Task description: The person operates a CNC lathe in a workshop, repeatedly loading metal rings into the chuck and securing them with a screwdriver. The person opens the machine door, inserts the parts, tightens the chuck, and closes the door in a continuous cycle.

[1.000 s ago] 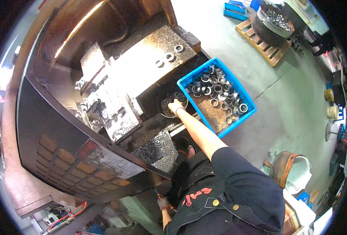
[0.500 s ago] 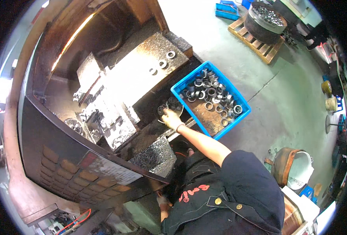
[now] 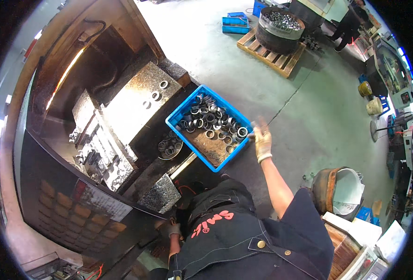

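Observation:
My right hand [image 3: 263, 143], in a pale, soiled work glove, is beside the right corner of a blue plastic crate [image 3: 234, 161]. Its fingers look spread and a little blurred, with nothing visible in them. Whether they touch the crate's rim I cannot tell. Many metal rings [image 3: 209, 117] lie heaped in the crate over a brown, dirty bottom. Left of the crate, a round pan [image 3: 166, 157] holds several more rings. Low by the machine's edge is my gloved left hand [image 3: 169, 229]; its fingers are mostly hidden in shadow.
Three rings [image 3: 155, 95] stand on a chip-covered metal block inside the open machine [image 3: 71, 196]. Farther off, a drum of metal parts [image 3: 278, 35] rests on a wooden pallet [image 3: 288, 67]. A rusty drum [image 3: 325, 191] is at my right. A person [image 3: 351, 23] stands far right.
My right hand has left the pan of rings and crossed over the crate to its right side, opening its fingers. The view has shifted, so the crate appears farther left.

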